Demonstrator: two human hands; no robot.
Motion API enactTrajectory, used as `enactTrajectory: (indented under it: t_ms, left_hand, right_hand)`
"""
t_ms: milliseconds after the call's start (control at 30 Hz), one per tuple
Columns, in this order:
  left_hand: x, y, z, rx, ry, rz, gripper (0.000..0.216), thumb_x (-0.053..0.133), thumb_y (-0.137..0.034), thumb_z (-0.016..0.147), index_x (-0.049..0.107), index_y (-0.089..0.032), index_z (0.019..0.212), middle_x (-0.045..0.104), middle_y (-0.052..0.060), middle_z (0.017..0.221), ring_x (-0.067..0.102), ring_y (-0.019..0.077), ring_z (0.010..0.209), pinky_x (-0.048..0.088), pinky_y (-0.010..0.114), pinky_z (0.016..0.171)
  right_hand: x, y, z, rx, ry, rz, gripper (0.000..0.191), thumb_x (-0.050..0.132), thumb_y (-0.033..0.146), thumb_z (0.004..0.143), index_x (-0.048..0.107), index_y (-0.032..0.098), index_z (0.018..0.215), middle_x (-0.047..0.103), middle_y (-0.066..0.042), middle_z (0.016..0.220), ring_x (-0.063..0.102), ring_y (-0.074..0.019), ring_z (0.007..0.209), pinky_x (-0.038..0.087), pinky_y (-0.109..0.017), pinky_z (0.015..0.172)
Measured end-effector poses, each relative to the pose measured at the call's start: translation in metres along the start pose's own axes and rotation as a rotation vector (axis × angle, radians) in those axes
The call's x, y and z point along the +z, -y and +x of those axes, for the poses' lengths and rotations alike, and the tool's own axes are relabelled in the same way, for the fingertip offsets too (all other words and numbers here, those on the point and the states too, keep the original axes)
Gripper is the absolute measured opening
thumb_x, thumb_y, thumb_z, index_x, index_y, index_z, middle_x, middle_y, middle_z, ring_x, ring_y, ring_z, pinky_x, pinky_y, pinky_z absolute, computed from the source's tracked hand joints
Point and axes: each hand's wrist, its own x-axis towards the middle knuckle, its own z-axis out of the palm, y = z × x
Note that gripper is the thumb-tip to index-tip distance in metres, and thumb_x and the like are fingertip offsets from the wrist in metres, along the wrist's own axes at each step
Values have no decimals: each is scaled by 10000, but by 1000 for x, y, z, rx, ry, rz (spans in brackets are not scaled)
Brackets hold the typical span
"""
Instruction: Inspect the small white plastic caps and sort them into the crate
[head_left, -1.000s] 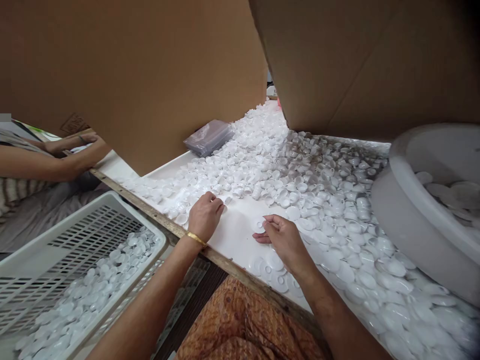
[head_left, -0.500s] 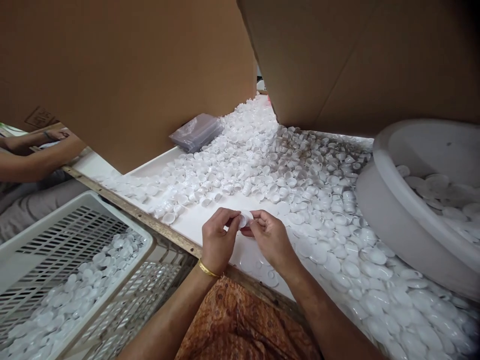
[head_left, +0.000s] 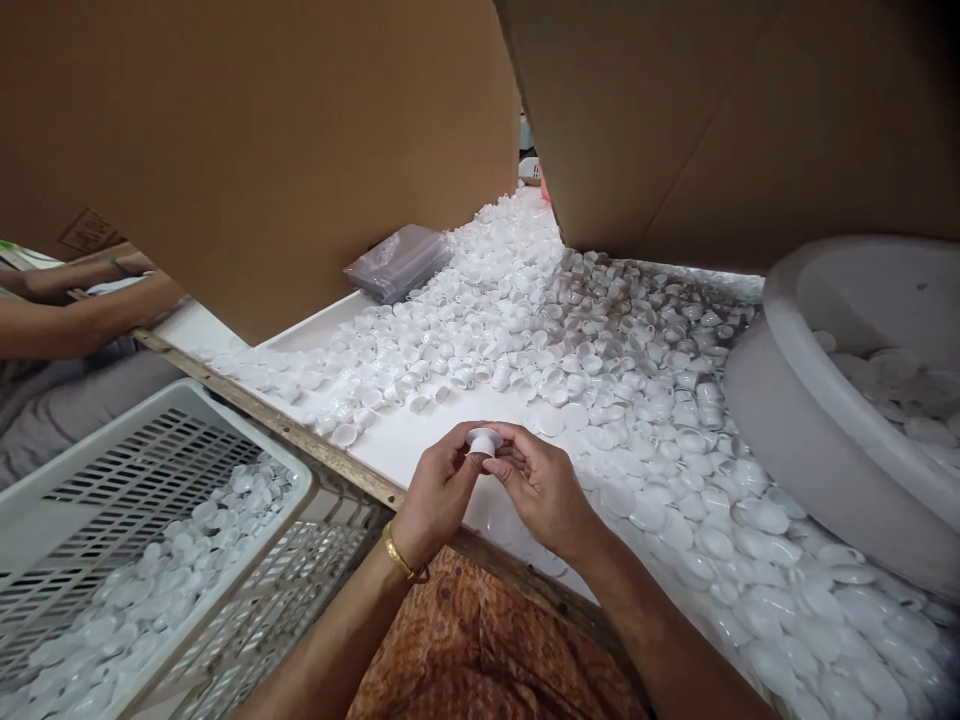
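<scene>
Cup (head_left: 483, 438) pinched between left hand (head_left: 435, 495) and right hand (head_left: 544, 490), both clamped on it, just above tabletop (head_left: 420, 440) edge.

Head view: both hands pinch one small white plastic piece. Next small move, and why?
Probably the left hand carries the small white plastic piece to the white slotted plastic basket and drops it: it and the right hand pinch the piece together, and the basket holds similar-looking white pieces.
</scene>
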Motion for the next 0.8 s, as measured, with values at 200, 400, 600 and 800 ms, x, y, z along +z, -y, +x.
enactTrajectory:
  t_ms: [200,400,600,800]
  left_hand:
    - [2,1,-2,29,-44,94,261,434,-287,871,574,-148,1043,632,35,910,552,144,776,434,248,728]
    - [4,0,-1,16,-64,129,247,442,-260,850,595,-154,1013,636,18,853,526,128,685,417,226,662]
    - [10,0,3,7,-87,112,245,444,-262,844,593,-145,998,633,18,861,529,127,703,433,237,705]
    - [-17,-5,5,-133,43,33,272,488,-343,809,606,-149,959,643,44,883,584,165,778,479,271,700]
  right_hand:
    - [2,-2,-3,-118,-86,-217,247,502,203,851,529,209,1096,637,-40,994,605,-154,886,484,-269,784]
    - [2,-2,-4,-225,-101,-408,250,423,173,877,504,180,1113,628,-69,928,584,-169,835,474,-268,718]
    - [1,-2,-3,-212,-124,-405,254,414,158,870,517,174,1102,619,-70,912,578,-173,828,478,-279,719]
    - [11,0,-5,-16,9,-108,394,505,252,852,437,220,1239,602,-63,1106,621,-146,875,527,-280,757]
